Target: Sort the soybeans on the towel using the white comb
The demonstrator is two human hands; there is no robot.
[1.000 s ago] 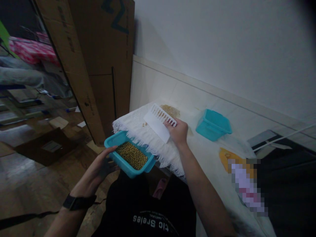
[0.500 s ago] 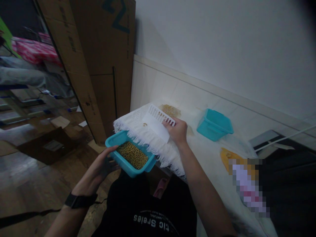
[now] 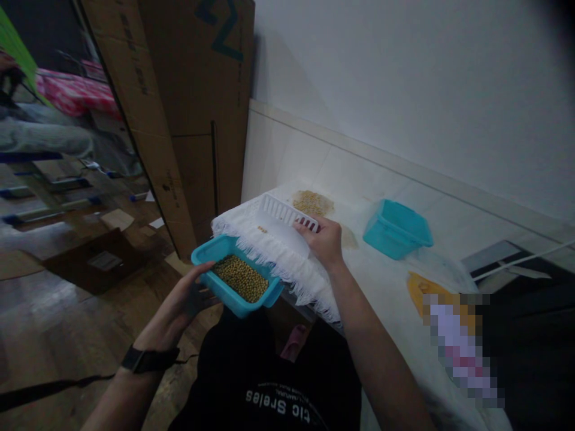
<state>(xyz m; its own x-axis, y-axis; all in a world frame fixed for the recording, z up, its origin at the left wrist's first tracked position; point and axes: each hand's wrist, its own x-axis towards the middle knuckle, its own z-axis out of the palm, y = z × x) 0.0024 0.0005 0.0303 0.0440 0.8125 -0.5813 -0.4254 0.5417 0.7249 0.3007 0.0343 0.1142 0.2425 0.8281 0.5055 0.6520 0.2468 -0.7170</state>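
My left hand point(image 3: 186, 299) grips a teal plastic tub point(image 3: 204, 256) filled with small tan beans point(image 3: 240, 278), held just under the fringed edge of a white cloth point(image 3: 287, 263). My right hand point(image 3: 324, 238) is closed on a white slotted plastic scoop point(image 3: 281, 220) that lies low on the cloth. A few loose beans point(image 3: 262, 228) rest on the cloth beside the scoop. A further pile of beans point(image 3: 313, 202) sits on the surface behind the scoop.
A second teal tub point(image 3: 398, 229) stands on the white surface to the right. A yellow packet point(image 3: 424, 290) under clear plastic lies nearer. Tall cardboard boxes point(image 3: 188, 102) lean at the left. A white wall point(image 3: 404, 84) runs behind.
The scoop has tipped down from a raised angle to lie nearly flat on the cloth. The view has shifted slightly. The tub stays under the cloth's edge.
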